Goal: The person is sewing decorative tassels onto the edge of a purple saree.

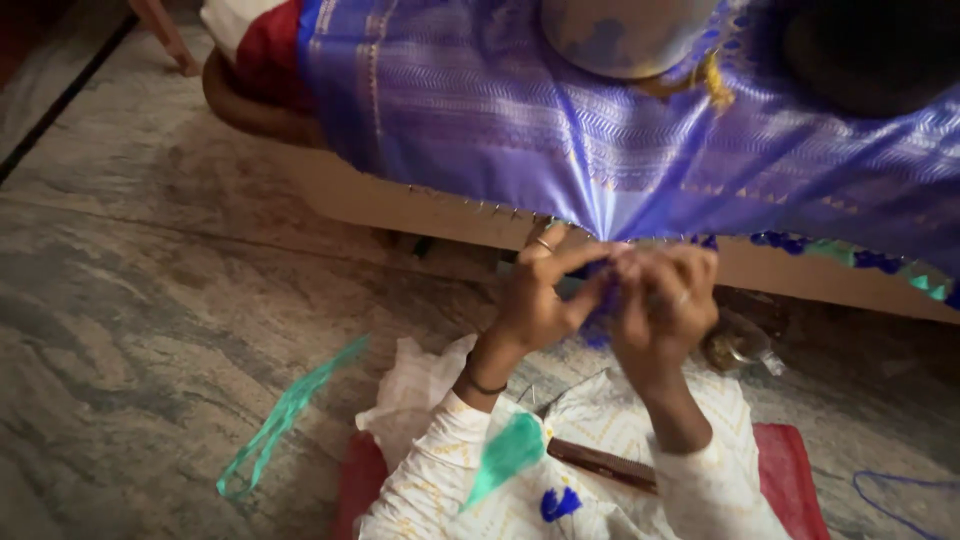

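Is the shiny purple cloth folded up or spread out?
Spread out. The shiny purple cloth drapes wide over a wooden frame, its edge gathered where the left hand and right hand pinch it.

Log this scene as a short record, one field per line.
Setting: stone floor, wooden frame
Cloth: purple fabric draped over the frame, pinned along its edge
Left hand: pinching the fabric's blue fringe
Right hand: fingers closed on the same fringe
Nearby: green strip on the floor, red cushion underneath
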